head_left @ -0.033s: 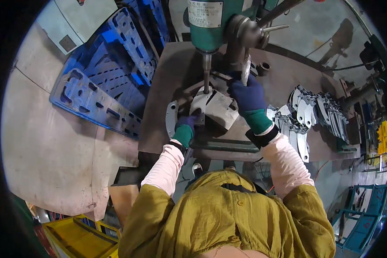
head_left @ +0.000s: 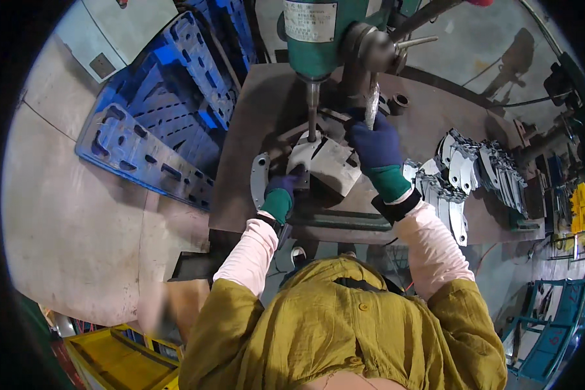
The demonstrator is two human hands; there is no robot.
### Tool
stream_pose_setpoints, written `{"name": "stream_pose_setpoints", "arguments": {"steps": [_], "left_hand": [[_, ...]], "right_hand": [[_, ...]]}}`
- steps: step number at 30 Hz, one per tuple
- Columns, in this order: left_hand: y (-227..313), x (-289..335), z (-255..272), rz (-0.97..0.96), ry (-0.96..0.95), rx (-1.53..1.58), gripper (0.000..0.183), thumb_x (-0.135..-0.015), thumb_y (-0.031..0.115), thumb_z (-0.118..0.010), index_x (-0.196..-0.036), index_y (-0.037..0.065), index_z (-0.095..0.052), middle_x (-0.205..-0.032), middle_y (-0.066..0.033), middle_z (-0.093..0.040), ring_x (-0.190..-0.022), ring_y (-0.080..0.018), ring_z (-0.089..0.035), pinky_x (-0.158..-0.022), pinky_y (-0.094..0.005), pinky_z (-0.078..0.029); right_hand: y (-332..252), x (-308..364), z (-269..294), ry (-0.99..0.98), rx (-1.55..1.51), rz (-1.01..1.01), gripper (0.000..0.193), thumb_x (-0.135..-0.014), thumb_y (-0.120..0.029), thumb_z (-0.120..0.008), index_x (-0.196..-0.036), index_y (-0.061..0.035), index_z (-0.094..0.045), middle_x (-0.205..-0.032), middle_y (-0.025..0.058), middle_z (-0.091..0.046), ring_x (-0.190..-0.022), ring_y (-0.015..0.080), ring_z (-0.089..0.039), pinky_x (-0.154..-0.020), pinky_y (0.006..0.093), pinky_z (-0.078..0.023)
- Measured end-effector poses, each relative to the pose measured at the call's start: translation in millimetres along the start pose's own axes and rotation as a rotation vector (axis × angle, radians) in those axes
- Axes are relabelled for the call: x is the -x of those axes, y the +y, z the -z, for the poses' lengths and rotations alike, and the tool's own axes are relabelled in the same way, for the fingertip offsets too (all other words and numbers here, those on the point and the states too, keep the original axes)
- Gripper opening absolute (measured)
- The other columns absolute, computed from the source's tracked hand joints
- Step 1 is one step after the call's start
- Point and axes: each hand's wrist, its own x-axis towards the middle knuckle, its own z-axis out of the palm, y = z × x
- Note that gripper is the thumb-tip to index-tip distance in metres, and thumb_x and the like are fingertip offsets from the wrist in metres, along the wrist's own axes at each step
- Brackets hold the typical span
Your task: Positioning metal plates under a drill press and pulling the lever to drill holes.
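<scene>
In the head view, a drilling step was judged under way: a flat grey metal plate [head_left: 324, 162], long axis slanting toward the bench's right front, was pinned beneath the drill press spindle [head_left: 312, 110] by the left hand [head_left: 281, 194], the right hand [head_left: 377, 144] clenched round the feed lever [head_left: 372, 104], steady downward pull judged needed next.

You have two gloved hands, the left hand [head_left: 281, 188] and the right hand [head_left: 376, 140], at one green drill press [head_left: 318, 36]. One flat plate [head_left: 322, 162] lies under its spindle, one curved plate [head_left: 260, 179] beside it. Two blue pallets [head_left: 156, 123] lean left. The stacked metal blanks [head_left: 465, 172] overlap too much to count, perhaps a dozen or more.
</scene>
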Motion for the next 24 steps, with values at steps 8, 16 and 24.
{"name": "stream_pose_setpoints", "arguments": {"steps": [8, 16, 24], "left_hand": [[47, 17, 14, 0.089, 0.048, -0.028, 0.028, -0.095, 0.038, -0.054, -0.107, 0.019, -0.072, -0.099, -0.02, -0.069, -0.086, -0.0355, -0.067, -0.077, -0.0441, -0.053], [38, 22, 16, 0.205, 0.024, 0.901, 0.053, -0.08, 0.039, -0.077, -0.118, 0.006, -0.06, -0.097, -0.0117, -0.065, -0.067, -0.0251, -0.066, -0.057, -0.0378, -0.06], [67, 33, 29, 0.503, 0.032, 1.142, 0.055, -0.078, 0.035, -0.08, -0.121, 0.009, -0.057, -0.103, -0.0123, -0.062, -0.081, -0.0299, -0.066, -0.062, -0.0443, -0.061]], "right_hand": [[17, -15, 7, 0.155, 0.135, 0.231, 0.028, -0.078, -0.021, -0.066, -0.105, -0.0132, -0.068, -0.092, 0.0174, -0.069, -0.086, 0.039, -0.065, -0.073, 0.0438, -0.053], [17, -27, 10, 0.258, 0.333, 0.473, 0.025, -0.082, -0.011, -0.068, -0.106, -0.007, -0.07, -0.093, 0.0119, -0.071, -0.083, 0.025, -0.07, -0.075, 0.0356, -0.054], [32, -35, 9, 0.287, 0.35, 0.556, 0.029, -0.084, -0.013, -0.068, -0.112, -0.0089, -0.067, -0.092, 0.0104, -0.071, -0.083, 0.0277, -0.07, -0.074, 0.0358, -0.054]]}}
